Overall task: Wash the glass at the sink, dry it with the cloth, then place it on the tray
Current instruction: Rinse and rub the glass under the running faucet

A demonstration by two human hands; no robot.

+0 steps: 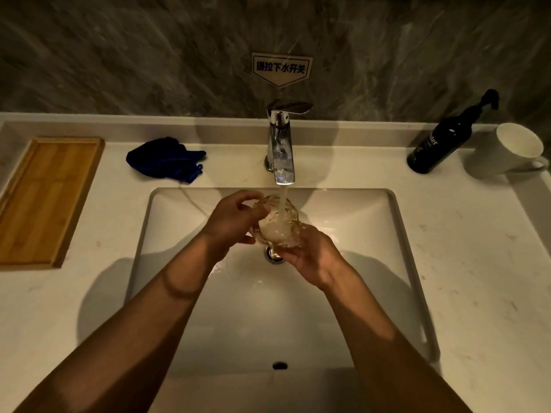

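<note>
A clear patterned glass [278, 223] is held over the white sink basin [372, 234], tilted under the running stream from the chrome tap [281, 144]. Water foams inside it. My left hand [231, 223] grips the glass at its rim on the left side, fingers reaching onto it. My right hand [310, 256] cups it from below and the right. A crumpled dark blue cloth [164, 159] lies on the counter left of the tap. The wooden tray [44, 198] sits at the far left of the counter, with nothing on it.
A dark pump bottle [441, 141] and a white mug [510, 150] stand at the back right of the counter. The drain [272, 256] shows just below the glass. A small sign [281, 68] is fixed to the stone wall above the tap.
</note>
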